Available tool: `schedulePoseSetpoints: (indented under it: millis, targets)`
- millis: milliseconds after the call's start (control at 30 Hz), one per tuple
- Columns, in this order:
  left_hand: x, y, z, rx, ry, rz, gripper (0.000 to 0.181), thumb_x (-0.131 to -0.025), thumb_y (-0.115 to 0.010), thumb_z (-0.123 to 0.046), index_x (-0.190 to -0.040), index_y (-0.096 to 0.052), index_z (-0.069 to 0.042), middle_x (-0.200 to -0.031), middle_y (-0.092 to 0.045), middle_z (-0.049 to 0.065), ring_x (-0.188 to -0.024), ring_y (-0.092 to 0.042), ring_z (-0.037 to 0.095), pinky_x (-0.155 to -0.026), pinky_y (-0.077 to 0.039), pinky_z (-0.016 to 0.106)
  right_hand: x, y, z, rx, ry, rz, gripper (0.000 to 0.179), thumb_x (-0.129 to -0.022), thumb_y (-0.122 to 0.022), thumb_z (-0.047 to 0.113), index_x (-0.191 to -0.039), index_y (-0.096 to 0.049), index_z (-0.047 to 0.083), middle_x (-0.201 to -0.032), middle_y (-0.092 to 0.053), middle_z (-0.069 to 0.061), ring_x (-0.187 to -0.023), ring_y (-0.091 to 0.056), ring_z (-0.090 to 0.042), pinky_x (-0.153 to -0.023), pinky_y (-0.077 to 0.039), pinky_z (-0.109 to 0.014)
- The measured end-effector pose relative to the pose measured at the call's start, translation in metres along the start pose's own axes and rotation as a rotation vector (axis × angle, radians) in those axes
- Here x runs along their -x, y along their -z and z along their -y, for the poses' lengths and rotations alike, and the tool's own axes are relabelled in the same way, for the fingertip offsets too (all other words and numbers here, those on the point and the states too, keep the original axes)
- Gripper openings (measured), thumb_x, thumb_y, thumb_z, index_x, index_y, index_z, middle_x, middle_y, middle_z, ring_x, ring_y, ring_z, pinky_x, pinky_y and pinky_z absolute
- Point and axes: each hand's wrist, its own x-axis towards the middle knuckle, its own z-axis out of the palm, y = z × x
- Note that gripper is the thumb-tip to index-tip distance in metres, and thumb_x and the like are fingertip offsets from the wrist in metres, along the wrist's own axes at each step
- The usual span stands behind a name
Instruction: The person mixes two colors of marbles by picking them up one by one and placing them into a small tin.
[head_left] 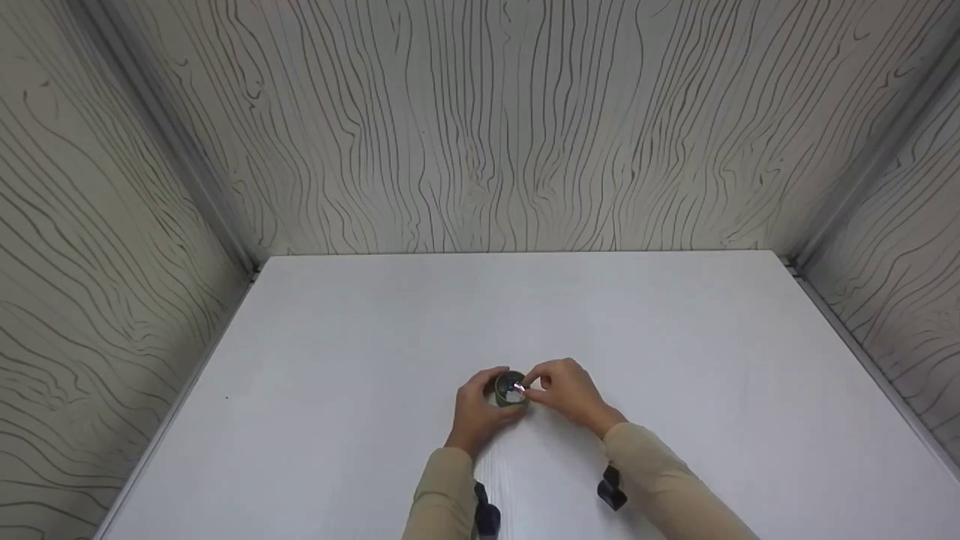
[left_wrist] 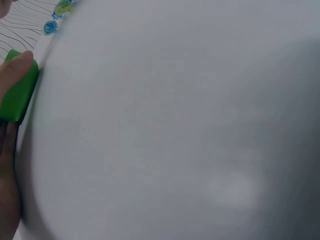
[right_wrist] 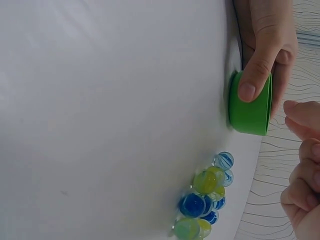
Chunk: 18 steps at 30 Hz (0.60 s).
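Note:
My left hand (head_left: 476,412) grips a small green cup (right_wrist: 250,115) round its side, with the thumb across the wall. The cup stands upright on the white table, and dark blue and bright white patches show inside its mouth in the head view. At the right rim of the cup, my right hand (head_left: 568,390) pinches a small shiny thing, seemingly a marble (head_left: 518,387), between thumb and forefinger. In the right wrist view those fingertips (right_wrist: 291,106) come close together, the other fingers curled. Several blue, yellow and clear glass marbles (right_wrist: 205,182) lie clustered to the right of the cup.
The white table (head_left: 360,330) extends around both hands. A patterned wall (head_left: 480,127) rises behind it, with more walls at both sides. Dark wrist devices (head_left: 612,487) are worn below both sleeves.

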Motion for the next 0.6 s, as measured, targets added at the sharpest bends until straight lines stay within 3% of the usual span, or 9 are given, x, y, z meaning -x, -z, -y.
schedulePoseSetpoints:
  millis: [367,600]
  targets:
    - [-0.0004,0.0001,-0.0035,-0.001,0.06,0.01,0.06,-0.069,-0.085,-0.02,-0.124,-0.062,-0.01,-0.123,-0.067,0.007,-0.12,-0.062,0.024,-0.108,-0.049,0.036,0.0018,0.0053,-0.0028,-0.017,-0.013,0.013,0.008,-0.08,-0.075,0.011,-0.087,-0.076,0.007,-0.058,-0.043,0.008,-0.055,-0.033,-0.003,-0.048,-0.026,-0.014]
    - [-0.0005,0.0008,-0.0036,0.01,0.069,0.007,0.06,-0.069,-0.085,-0.019,-0.124,-0.062,-0.009,-0.123,-0.068,0.008,-0.12,-0.062,0.024,-0.109,-0.049,0.039,0.0052,0.0092,-0.0061,-0.043,-0.014,0.011,0.007,-0.079,-0.076,0.012,-0.085,-0.075,0.007,-0.055,-0.049,0.004,-0.052,-0.035,-0.002,-0.047,-0.029,-0.014]
